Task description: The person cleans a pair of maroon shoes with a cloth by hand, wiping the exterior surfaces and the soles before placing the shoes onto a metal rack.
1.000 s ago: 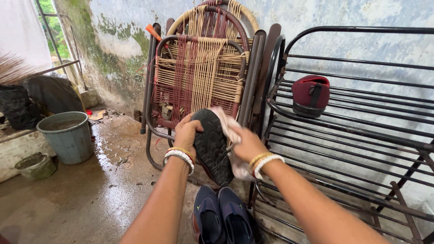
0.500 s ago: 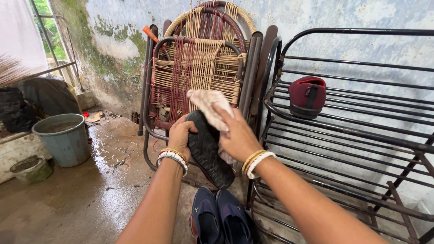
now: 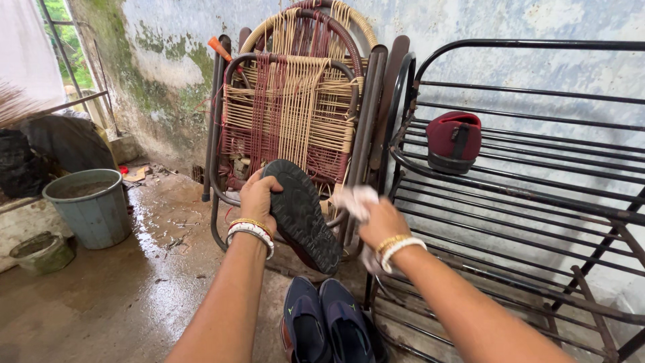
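Note:
My left hand (image 3: 259,198) grips a dark shoe (image 3: 302,215) by its toe end, with the black ridged sole turned toward me. My right hand (image 3: 379,222) is just to the right of the shoe, closed on a pale crumpled cloth (image 3: 356,200), and no longer touches the sole. Both wrists carry gold and white bangles. Below the hands a pair of navy slip-on shoes (image 3: 326,326) lies on the wet floor. A maroon shoe (image 3: 455,142) stands on the upper shelf of the black metal rack (image 3: 537,195) at the right.
Folded woven-cord chairs (image 3: 295,114) lean against the stained wall behind the hands. A grey bucket (image 3: 91,208) and a small basin (image 3: 41,252) stand at the left on the wet concrete floor. A dark heap (image 3: 40,158) lies behind them.
My right hand has drawn the cloth off the sole and moved to the right. The shoe has tilted so its whole sole shows. The left hand keeps its grip.

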